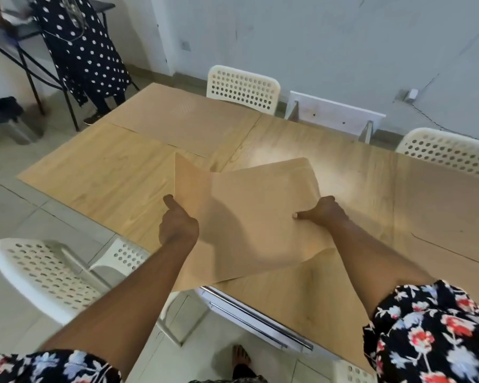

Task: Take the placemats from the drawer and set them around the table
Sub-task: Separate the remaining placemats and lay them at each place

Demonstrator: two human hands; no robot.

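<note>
- Head camera looks down on a big wooden table (329, 161) that fills most of the middle of the view.
- White chairs with holes stand around it: one at the far side (242, 88), one at the far right (448, 150), one at the near left (47, 275).
- Some placemats look already set. They are tan, nearly the same colour as the table, so they are hard to pick out. One lies at the far side in front of the far chair (186, 125). One lies at the left end (100, 167). One seems to lie at the right (448, 211), and one near the person's right arm (302, 294). I cannot count them for sure.
- So I think the job is more than half done, with one mat still to be laid down.
- That mat is the held placemat (260, 211). It is up off the table, tilted, with its left part bent upward and one corner hanging past the near edge.
- A drawer (260, 324) under the near edge of the table is open a little.
- The left hand (179, 225) grips the mat's left edge, thumb on top and the other fingers hidden below it.
- The right hand (322, 214) pinches the mat's right edge, thumb on top and fingers underneath.
- The mat stretches between the two hands, most of it on the far side of them.
- Another person in a dotted dress (80, 48) stands far left, well apart from the table.
</note>
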